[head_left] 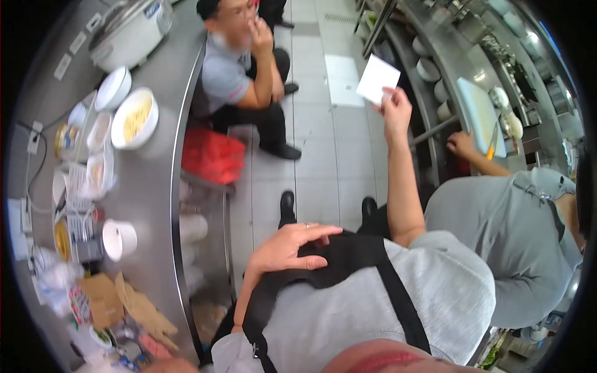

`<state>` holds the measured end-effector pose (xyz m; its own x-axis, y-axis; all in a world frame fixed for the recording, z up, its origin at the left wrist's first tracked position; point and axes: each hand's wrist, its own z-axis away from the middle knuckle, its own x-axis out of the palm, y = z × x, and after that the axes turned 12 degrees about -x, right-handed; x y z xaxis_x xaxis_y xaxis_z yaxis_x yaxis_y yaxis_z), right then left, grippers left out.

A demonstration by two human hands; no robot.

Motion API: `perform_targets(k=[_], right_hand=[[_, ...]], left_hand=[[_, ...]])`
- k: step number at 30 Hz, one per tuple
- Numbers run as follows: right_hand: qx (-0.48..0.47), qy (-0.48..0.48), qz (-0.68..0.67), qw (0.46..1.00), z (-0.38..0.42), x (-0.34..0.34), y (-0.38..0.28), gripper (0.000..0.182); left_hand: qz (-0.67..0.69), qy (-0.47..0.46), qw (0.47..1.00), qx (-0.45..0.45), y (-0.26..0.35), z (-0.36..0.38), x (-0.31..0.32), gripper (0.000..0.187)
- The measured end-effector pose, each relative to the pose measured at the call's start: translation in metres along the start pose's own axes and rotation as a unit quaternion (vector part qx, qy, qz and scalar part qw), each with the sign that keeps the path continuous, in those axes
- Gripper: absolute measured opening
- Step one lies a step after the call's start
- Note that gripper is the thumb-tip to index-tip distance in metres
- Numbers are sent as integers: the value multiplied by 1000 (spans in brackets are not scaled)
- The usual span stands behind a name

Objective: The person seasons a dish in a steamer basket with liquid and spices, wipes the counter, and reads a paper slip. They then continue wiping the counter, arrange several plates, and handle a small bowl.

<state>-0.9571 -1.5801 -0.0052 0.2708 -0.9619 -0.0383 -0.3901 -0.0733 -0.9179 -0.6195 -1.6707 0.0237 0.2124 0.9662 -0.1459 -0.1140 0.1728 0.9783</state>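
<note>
My right hand [396, 112] is stretched out ahead over the floor. It pinches a white square card or sheet of paper [378, 79] by its lower corner, between thumb and fingers. Whatever may be on the card cannot be read. My left hand [292, 247] lies against the front of my black apron [348, 258], fingers extended and thumb apart, with a ring on one finger. Nothing is held in it.
A person sits at left beside a red bag [214, 155], hand at mouth. At right, another person in grey [497, 211] stands by a cutting board [479, 112] with a yellow-handled knife [492, 143]. The left steel counter [146, 186] carries bowls [135, 118] and a rice cooker [130, 34].
</note>
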Motion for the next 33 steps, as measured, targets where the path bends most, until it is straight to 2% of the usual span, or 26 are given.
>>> perform_targets(k=[1,4,5,9,10,12,14,16,17,20,26,27,31,33], right_hand=[[-3,-4,6,1000,-6,-3,6,21],[2,25,27,999,-31,-8,10,20],[-5,29,47,998,-43,-15,15,20],[-55,83,131,986,-79,-51,3,16],[-64,101,154,981,-85,-65,7,15],[-47,144,187,971,-88,-92,21,13],[-40,180,198,963,-89,-120,36,13],[-17,225,215,950,-93,-143,49,11],[-4,254,214,943,-98,-155,57,10],[-6,281,237,930,-123,-191,83,12],[14,301,245,922,-238,-251,159,19],[40,300,240,922,-265,-254,165,20],[27,258,181,949,-376,-245,190,19],[-10,224,125,966,-430,-236,206,17]], left_hand=[[-8,-8,1000,4,4,-13,-13,49],[-27,-30,999,12,1,-56,-57,42],[-29,-13,999,34,-2,-72,-69,28],[-63,-41,995,61,8,-139,-126,14],[-73,-58,994,63,7,-158,-137,14],[-88,-35,992,85,7,-196,-153,13],[-97,-71,988,100,12,-234,-166,10],[12,-144,986,79,9,-272,-173,18],[-6,-136,985,110,8,-291,-173,24],[-18,-193,972,132,13,-352,-185,20],[-24,-219,967,130,31,-499,-198,11],[-35,-214,965,145,38,-525,-199,10],[-61,-192,968,151,73,-605,-219,9],[-52,-172,971,155,79,-635,-237,9]])
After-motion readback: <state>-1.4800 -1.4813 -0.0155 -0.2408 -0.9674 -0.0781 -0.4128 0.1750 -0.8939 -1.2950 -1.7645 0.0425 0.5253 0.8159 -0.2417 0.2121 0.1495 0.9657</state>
